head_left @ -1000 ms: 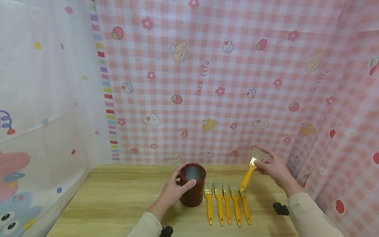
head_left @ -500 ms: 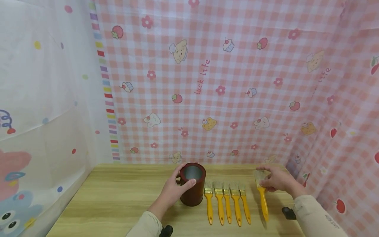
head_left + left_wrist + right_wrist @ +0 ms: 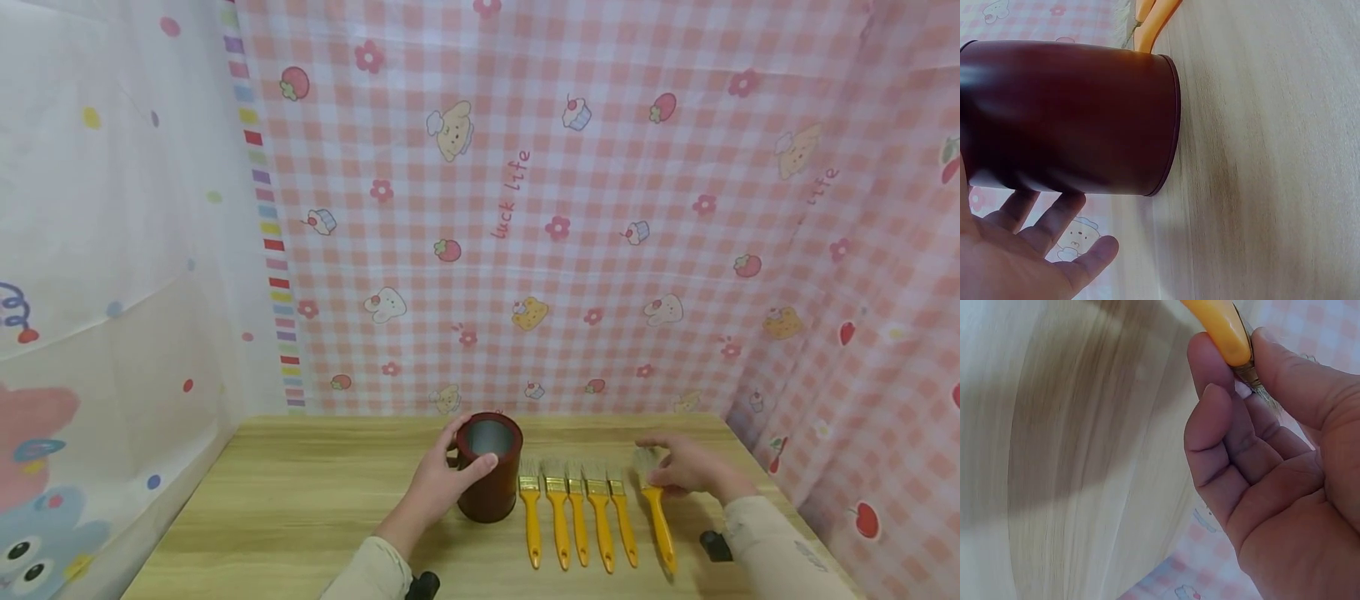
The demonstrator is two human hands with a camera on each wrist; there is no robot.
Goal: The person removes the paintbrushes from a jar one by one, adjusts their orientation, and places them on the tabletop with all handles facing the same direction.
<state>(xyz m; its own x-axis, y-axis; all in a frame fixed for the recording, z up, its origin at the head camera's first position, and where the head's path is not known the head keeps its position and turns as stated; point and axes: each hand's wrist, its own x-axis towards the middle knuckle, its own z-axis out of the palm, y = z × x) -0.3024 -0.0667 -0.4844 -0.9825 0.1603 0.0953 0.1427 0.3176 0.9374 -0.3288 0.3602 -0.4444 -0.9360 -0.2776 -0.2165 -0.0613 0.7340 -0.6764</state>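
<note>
A dark red mug [image 3: 487, 492] with a handle stands upright on the wooden table; I can see into its grey inside. My left hand [image 3: 441, 487] grips it from the left, thumb near the rim, some fingers hidden behind. Its side fills much of the left wrist view, several fingers at the wall. Right of the mug, several yellow-handled paintbrushes [image 3: 558, 525] lie in a row, bristles away from me. At the row's right end my right hand [image 3: 693, 468] pinches another paintbrush [image 3: 660, 529] by its metal band, handle toward me. The right wrist view shows this pinch on the paintbrush [image 3: 1222, 331].
A pink checked cloth [image 3: 480, 208] hangs behind the table's back edge, and more cloth hangs at both sides. Bare wooden tabletop [image 3: 300, 500] stretches left of the mug. A black wrist piece [image 3: 716, 546] shows under the right sleeve.
My right hand has brought its paintbrush down from above the row to the right end, its handle swinging toward me, then slightly left. The left hand and mug have stayed put.
</note>
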